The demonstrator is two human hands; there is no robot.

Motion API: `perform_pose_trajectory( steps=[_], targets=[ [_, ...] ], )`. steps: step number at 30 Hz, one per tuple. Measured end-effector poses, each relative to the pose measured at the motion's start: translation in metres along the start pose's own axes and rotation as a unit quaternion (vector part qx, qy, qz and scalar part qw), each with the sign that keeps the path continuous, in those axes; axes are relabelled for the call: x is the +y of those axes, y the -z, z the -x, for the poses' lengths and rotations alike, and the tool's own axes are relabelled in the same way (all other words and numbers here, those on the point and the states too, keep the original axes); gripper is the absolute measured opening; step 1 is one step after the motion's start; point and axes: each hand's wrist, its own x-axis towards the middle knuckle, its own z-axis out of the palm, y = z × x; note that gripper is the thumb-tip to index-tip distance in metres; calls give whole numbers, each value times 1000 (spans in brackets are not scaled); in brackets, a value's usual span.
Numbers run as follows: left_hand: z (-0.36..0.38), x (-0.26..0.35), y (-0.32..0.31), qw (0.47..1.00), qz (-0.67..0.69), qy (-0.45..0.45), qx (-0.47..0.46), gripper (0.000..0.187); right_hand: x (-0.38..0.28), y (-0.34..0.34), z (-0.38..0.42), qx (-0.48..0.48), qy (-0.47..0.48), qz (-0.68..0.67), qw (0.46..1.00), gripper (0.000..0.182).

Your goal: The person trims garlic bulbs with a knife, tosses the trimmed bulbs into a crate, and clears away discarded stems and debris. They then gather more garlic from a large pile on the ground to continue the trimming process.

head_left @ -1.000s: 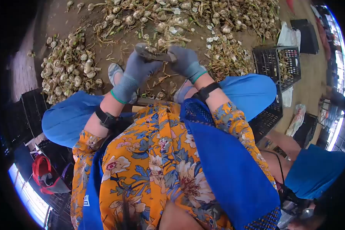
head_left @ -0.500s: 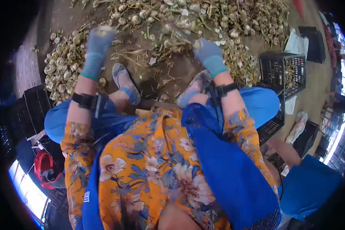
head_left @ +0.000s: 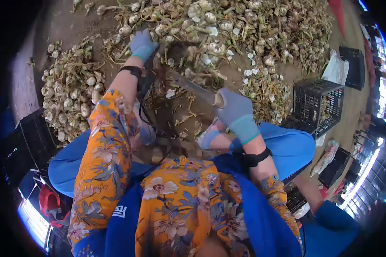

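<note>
My left hand (head_left: 142,44), in a grey-blue glove, reaches out to the near edge of a big heap of garlic (head_left: 266,25) with dry stems. Its fingers look apart, and I see nothing held in them. In my right hand (head_left: 236,109), gloved the same way, is a knife (head_left: 194,88). The fingers wrap its light handle, and the broad blade points left and away from me over the ground between my feet. A second pile of garlic bulbs (head_left: 68,92) lies to my left.
Black plastic crates (head_left: 317,100) stand on the right, one with garlic stalks inside. A white bag (head_left: 336,68) lies behind them. Stem scraps and peel litter the ground. At lower right show another person's arm and blue clothing (head_left: 330,227). Something red (head_left: 49,201) sits at lower left.
My left hand has moved right, from beside the left pile to the edge of the big heap. My right hand has come nearer to me, and the knife blade now shows clearly.
</note>
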Motion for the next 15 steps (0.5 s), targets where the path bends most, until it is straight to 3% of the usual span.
perform_pose_trajectory(
  steps=[2,3,7,10,11,13,14,15],
  targets=[
    [-4,13,3,995,-6,85,-43,68,-6,0,0,-36,6,-18,999,28],
    [1,15,4,995,-6,85,-44,68,-5,0,-1,-37,6,-19,999,28],
    [17,-8,1,995,91,31,-31,68,-1,-5,-6,-14,3,-47,999,26],
    [77,7,43,926,357,-2,-127,68,-2,-1,-3,10,-5,-61,998,25],
    [95,12,47,926,356,-6,-126,68,-5,0,-2,4,-7,-49,999,25],
    [127,16,55,894,422,-142,-51,71,-11,-6,4,23,14,-50,998,24],
    [154,32,84,670,708,8,-222,65,-17,-4,9,42,47,-55,997,24],
    [169,31,94,672,705,6,-226,65,-24,-1,15,61,80,-60,993,24]
  ],
)
